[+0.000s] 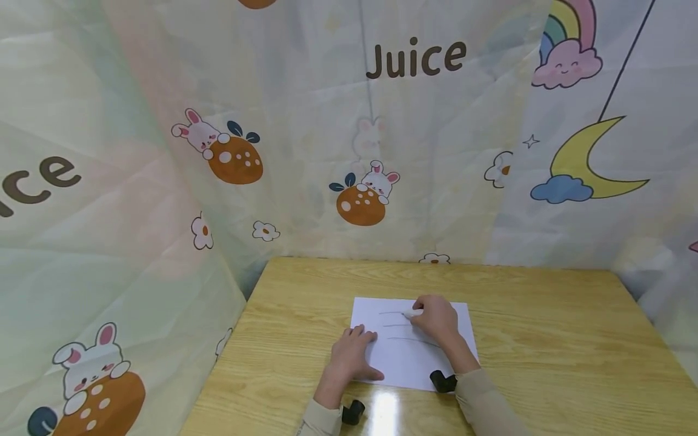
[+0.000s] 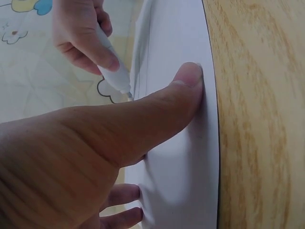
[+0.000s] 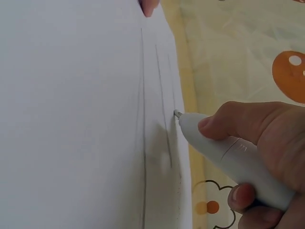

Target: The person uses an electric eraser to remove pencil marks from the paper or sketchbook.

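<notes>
A white sheet of paper (image 1: pixel 403 366) lies on the table, with several thin grey pencil lines (image 3: pixel 144 143) across its upper part. My right hand (image 1: pixel 438 318) pinches a thick white pen-shaped electric eraser (image 3: pixel 224 150) between thumb and fingers. Its small metal tip (image 3: pixel 177 113) meets the paper at the uppermost line, the one closest to the far edge. My left hand (image 1: pixel 351 355) rests spread on the paper's left side. In the left wrist view its thumb (image 2: pixel 188 76) lies flat near the sheet's near edge.
The wooden table (image 1: pixel 556 339) extends around the sheet. Printed fabric (image 1: pixel 305 121) with rabbits and flowers hangs behind and to the left. Black wrist-worn pieces (image 1: pixel 443 381) sit at both cuffs, the right one overlapping the paper's near edge in the head view.
</notes>
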A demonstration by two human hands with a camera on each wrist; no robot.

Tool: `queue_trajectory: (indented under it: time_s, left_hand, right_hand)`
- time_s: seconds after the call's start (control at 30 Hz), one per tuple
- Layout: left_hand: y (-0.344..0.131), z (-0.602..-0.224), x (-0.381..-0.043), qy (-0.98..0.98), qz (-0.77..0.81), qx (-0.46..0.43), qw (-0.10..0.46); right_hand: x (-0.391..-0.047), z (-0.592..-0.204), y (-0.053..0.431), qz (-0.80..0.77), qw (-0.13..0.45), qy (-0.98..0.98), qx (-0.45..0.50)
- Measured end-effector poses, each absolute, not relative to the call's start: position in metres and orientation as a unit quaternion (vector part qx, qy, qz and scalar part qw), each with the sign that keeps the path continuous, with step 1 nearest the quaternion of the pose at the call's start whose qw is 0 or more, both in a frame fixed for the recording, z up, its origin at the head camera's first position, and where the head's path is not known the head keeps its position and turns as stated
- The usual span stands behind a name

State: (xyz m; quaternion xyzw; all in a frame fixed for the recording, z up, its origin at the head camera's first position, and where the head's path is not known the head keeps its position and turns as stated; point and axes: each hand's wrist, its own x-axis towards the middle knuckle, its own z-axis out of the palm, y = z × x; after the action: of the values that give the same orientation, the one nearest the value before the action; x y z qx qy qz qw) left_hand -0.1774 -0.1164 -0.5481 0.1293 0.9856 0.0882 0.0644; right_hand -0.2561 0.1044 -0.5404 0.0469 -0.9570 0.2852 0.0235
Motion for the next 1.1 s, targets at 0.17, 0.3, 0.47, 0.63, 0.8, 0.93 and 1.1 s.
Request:
queue_trajectory:
  time_s: [0.17,0.3,0.47,0.63,0.8,0.93,1.1]
  left_hand:
    - [-0.1176,-0.5473,-0.1785,0.986,0.085,0.127,0.061]
    - [-0.1181,-0.5465,-0.1798,0.986,0.085,0.130,0.061]
    - [-0.1175,-0.5455,-0.1803,0.985,0.090,0.131,0.064]
    - [-0.1158,-0.5464,-0.1815,0.986,0.083,0.133,0.062]
    - [-0.1156,-0.5500,-0.1813,0.986,0.079,0.133,0.056]
    - [-0.1165,-0.5526,-0.1793,0.985,0.085,0.135,0.061]
    - [-0.1150,-0.5525,-0.1777,0.987,0.074,0.135,0.050]
  right_hand:
    - [-0.2568,-0.5431,0.1025,0.292,0.030,-0.955,0.053]
    - [-0.2566,-0.5435,0.1014,0.296,0.029,-0.953,0.050]
    - [-0.2573,-0.5424,0.1001,0.292,0.040,-0.954,0.058]
    - [-0.2558,-0.5427,0.1018,0.301,0.035,-0.952,0.047]
    - [-0.2570,-0.5440,0.1020,0.303,0.034,-0.951,0.052]
    - [-0.2549,-0.5444,0.1023,0.294,0.017,-0.955,0.038]
    - [-0.2536,-0.5445,0.1023,0.295,0.025,-0.954,0.052]
